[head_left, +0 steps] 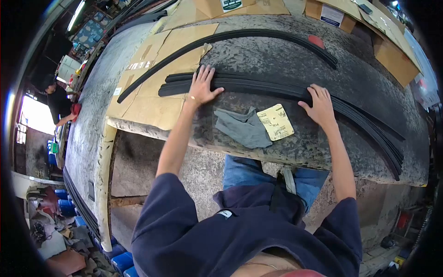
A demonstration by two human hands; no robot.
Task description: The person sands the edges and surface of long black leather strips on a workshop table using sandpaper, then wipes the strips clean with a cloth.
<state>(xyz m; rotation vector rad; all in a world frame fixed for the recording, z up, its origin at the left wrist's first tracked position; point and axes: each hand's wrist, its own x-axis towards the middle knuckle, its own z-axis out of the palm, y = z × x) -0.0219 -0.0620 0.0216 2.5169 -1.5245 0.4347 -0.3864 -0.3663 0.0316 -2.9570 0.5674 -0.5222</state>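
Observation:
My left hand (203, 87) rests on the left part of a bundle of long black strips (263, 89), fingers spread. Farther right, my right hand (319, 105) lies on the same bundle with its fingers apart. The bundle runs across the table and bends down at the right. Between my hands, nearer the table's front edge, lie a grey cloth (242, 128) and a yellowish square sheet of sandpaper (276, 122) that touch each other. A separate black strip (221, 36) curves behind the bundle, its left end over flattened cardboard (152, 104).
A red object (316, 41) lies near the separate strip's right end. Cardboard boxes (397, 60) stand at the back right. Another person (57, 99) is at the far left. Blue containers (122, 262) and scraps are on the floor at lower left.

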